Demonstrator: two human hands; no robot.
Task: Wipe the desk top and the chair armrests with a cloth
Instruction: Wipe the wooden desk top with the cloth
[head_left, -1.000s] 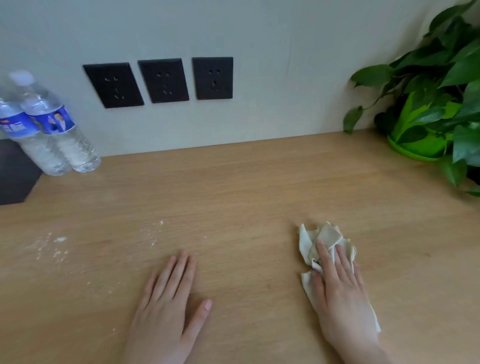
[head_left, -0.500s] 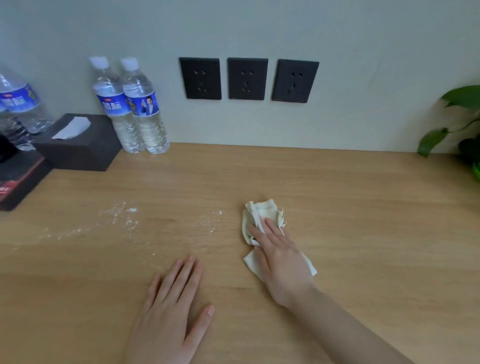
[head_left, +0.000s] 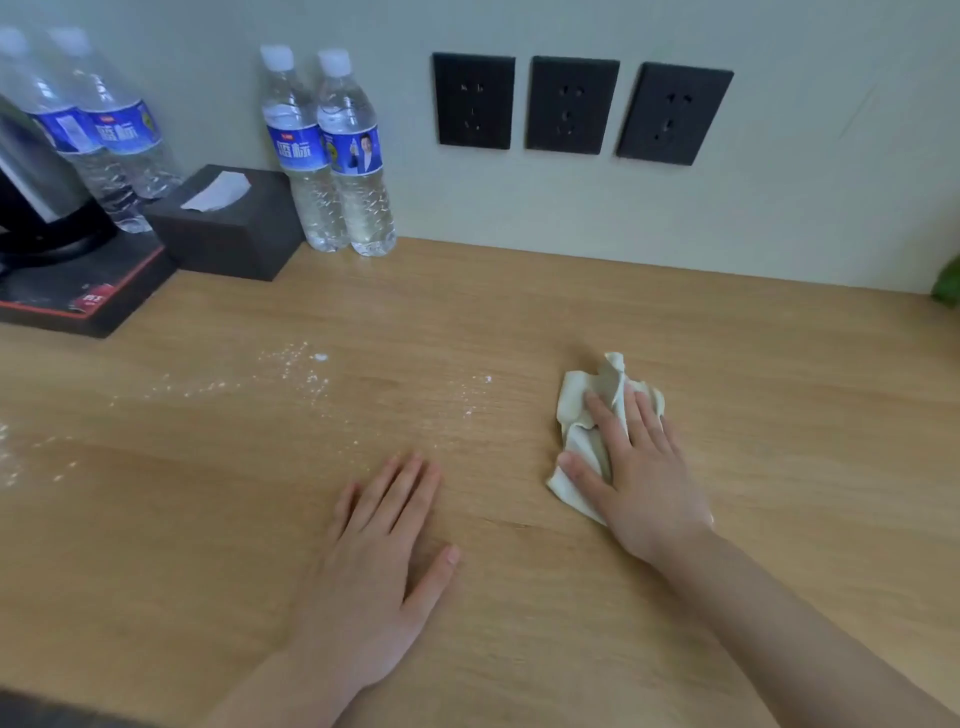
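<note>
Desk (head_left: 779, 415): light wood top, running to the pale wall at the back. You are looking down on it from just above.

Your right hand (head_left: 644, 483): palm down, fingers (head_left: 605, 423) straight and slightly fanned, pressing flat on the cloth rather than gripping it.

Cloth (head_left: 582, 410): cream, crumpled, lying on the desk right of centre. Its far folds stick out beyond your fingertips and a corner shows under your thumb.

Your left hand (head_left: 379, 551): flat on the bare wood near the front edge, fingers together and stretched out, thumb spread to the side, holding nothing. It lies apart from the cloth, to its left.

White powder (head_left: 296, 366): thin scattered specks across the left half of the desk, from the far left edge to a few grains just left of the cloth.

Two water bottles (head_left: 337, 156): upright, touching each other, against the wall beside the tissue box.

Tissue box (head_left: 228, 228): black, one white tissue poking out of the top.

Two more bottles (head_left: 98, 130): upright at the far left, behind a dark tray (head_left: 88, 296) with a red edge. A dark object stands on the tray; you cannot tell what it is.

Three black wall sockets (head_left: 571, 104): in a row on the wall above the desk.

Green leaf (head_left: 948, 283): at the right edge, only a sliver showing.
</note>
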